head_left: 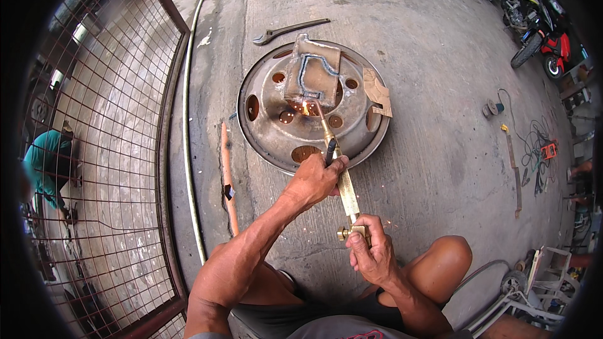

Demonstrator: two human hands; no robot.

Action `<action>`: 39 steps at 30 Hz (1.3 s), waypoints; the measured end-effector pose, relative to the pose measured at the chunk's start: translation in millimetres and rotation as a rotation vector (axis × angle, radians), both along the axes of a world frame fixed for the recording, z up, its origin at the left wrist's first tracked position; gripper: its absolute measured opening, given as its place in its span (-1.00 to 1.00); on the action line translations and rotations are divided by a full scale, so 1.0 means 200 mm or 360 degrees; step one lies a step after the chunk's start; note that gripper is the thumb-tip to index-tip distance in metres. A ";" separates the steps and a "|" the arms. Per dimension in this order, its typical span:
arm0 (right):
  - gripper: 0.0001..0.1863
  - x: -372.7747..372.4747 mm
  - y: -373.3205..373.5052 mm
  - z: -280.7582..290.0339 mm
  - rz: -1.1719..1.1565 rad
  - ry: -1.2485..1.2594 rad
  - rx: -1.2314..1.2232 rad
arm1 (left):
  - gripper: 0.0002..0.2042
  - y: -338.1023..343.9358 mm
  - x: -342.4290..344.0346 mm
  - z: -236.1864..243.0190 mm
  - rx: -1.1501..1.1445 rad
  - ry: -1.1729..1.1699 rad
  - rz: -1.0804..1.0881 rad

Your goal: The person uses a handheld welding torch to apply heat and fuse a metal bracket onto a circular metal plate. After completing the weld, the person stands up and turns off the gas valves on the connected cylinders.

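Observation:
My left hand (317,179) is closed round the middle of a brass cutting torch (347,191), by its black lever. My right hand (370,251) grips the torch's valve end. Its tip reaches the lower edge of a metal plate (328,63) lying on a round steel wheel rim (257,138) with several holes. Bright sparks show at the tip. A blue-grey line traces a shape on the plate. A piece of brown cardboard (377,91) lies on the rim's right side.
An adjustable wrench (289,31) lies beyond the rim. A pale hose (188,88) and orange pipe (227,157) run left, beside a mesh gate (113,150); a person (50,163) crouches behind it. Motorbikes (534,31), cables (537,144) and a metal frame (534,289) are on the right.

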State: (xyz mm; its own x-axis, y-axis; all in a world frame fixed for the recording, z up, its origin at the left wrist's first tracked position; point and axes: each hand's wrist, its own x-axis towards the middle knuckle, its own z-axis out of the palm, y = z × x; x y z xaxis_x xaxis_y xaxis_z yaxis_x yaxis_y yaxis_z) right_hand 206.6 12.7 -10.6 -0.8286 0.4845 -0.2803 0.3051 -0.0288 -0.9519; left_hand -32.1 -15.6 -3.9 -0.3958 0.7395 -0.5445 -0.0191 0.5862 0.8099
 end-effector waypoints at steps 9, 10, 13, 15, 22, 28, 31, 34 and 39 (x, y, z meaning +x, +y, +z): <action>-0.63 -0.01 0.00 0.01 0.0009 -0.0004 0.0007 | -0.47 -0.01 0.00 -0.02 0.0026 -0.0040 0.0035; -0.63 -0.01 0.00 0.01 0.0009 -0.0003 0.0008 | -0.47 0.00 0.00 -0.02 0.0025 -0.0037 0.0027; -0.63 0.00 0.00 0.00 0.0014 -0.0011 0.0002 | -0.48 0.00 0.00 -0.03 0.0044 -0.0040 0.0037; -0.63 0.00 0.00 0.00 0.0014 -0.0010 0.0000 | -0.49 0.00 0.00 -0.04 0.0056 -0.0039 0.0044; -0.63 -0.01 0.00 0.01 0.0020 -0.0016 0.0008 | -0.43 -0.01 0.00 -0.06 0.0132 0.0012 0.0095; -0.62 -0.01 0.00 0.00 0.0026 -0.0027 0.0010 | -0.43 -0.01 0.00 -0.09 0.0144 0.0027 0.0098; -0.61 -0.01 0.01 0.01 0.0022 -0.0041 0.0020 | -0.43 -0.01 0.00 -0.06 0.0119 0.0011 0.0086; -0.60 -0.02 0.01 0.01 0.0034 -0.0055 0.0027 | -0.44 -0.01 0.00 -0.07 0.0140 -0.0010 0.0097; -0.60 -0.02 0.00 0.02 -0.0013 -0.0049 0.0075 | -0.54 0.00 0.00 -0.05 0.0074 -0.0094 0.0055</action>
State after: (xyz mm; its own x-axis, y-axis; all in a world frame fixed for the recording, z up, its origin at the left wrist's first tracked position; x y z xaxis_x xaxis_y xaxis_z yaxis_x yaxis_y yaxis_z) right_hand 203.4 12.1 -7.2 -0.8159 0.5047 -0.2822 0.3343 0.0134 -0.9424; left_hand -32.5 -15.8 -13.7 -0.3900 0.7509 -0.5330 -0.0872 0.5461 0.8332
